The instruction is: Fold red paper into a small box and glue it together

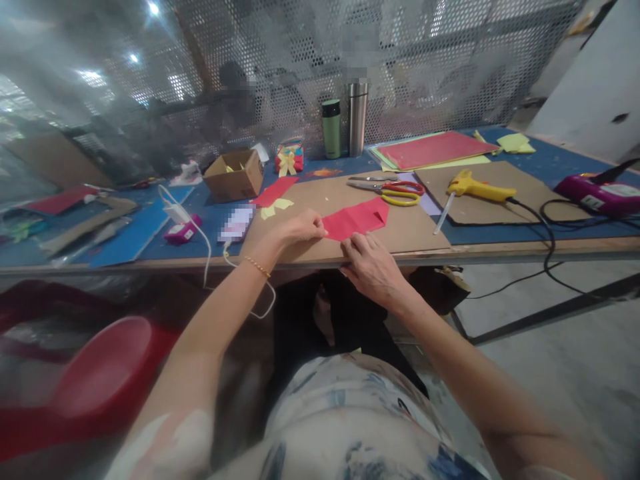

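A red folded piece of paper (353, 219) lies on a brown cardboard sheet (310, 193), one corner turned up at its right end. At its left end, my left hand (307, 227) pinches the edge with closed fingers. My right hand (370, 263) has its bent fingertips closed at the paper's lower edge; the thumb is partly hidden. Just behind the paper lie red- and yellow-handled scissors (403, 192). Yellow paper cutouts (277, 208) and a smaller red paper piece (276, 191) rest to the left.
A yellow glue gun (483, 187) sits at right on another cardboard sheet (530, 175), its black cord hanging over the edge. A small cardboard box (234, 177), a phone (237, 223) and white cable are left. A green tumbler (331, 130) and steel flask (357, 120) stand behind.
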`<state>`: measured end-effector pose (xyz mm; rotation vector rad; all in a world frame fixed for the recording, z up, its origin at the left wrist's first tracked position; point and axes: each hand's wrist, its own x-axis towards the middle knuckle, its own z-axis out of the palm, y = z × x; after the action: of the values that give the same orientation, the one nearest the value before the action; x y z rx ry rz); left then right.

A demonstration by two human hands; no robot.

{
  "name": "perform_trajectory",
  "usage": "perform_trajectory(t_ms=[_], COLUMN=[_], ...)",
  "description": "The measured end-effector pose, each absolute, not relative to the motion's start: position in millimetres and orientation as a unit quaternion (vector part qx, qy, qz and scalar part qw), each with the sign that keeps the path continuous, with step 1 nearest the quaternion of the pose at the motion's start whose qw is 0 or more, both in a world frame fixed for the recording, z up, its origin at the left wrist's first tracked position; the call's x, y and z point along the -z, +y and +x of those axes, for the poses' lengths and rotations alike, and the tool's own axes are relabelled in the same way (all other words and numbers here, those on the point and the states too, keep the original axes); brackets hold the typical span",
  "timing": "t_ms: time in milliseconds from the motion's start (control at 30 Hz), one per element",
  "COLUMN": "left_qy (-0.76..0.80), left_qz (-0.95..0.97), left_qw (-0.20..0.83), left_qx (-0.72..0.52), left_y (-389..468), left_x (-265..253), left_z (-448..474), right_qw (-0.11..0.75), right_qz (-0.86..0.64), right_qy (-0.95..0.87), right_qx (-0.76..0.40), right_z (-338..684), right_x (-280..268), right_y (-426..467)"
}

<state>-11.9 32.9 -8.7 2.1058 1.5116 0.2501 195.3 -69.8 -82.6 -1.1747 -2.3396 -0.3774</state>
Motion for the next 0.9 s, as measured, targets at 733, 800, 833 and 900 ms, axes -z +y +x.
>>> perform_trajectory(t_ms=[733,800,833,900], left_qy=[0.583,0.584,0.586,0.588], left_qz=[0.778,0.774,0.771,0.768], left_qw=[0.206,0.218,0.22,0.228], left_qx=[-0.114,-0.117,-0.119,-0.114], left_y=[5.6,7.2,8.2,11.2], left_x=[9.3,9.4,9.3,8.4], left_z=[0.0,-2.1,-2.5,-3.3], right_qw=[0.247,0.251,0.253,0.254], right_qz=[-0.432,-0.434,-0.435,-0.436], right_qy=[-0.858,-0.856,-0.855,-0.854], right_qx=[0.131,0.126,0.126,0.128], right_z=[195.1,194.6,194.4,193.9], right_x=[83.1,83.7,84.0,84.3], right_y=[-70.6,-70.5,-70.5,-70.4])
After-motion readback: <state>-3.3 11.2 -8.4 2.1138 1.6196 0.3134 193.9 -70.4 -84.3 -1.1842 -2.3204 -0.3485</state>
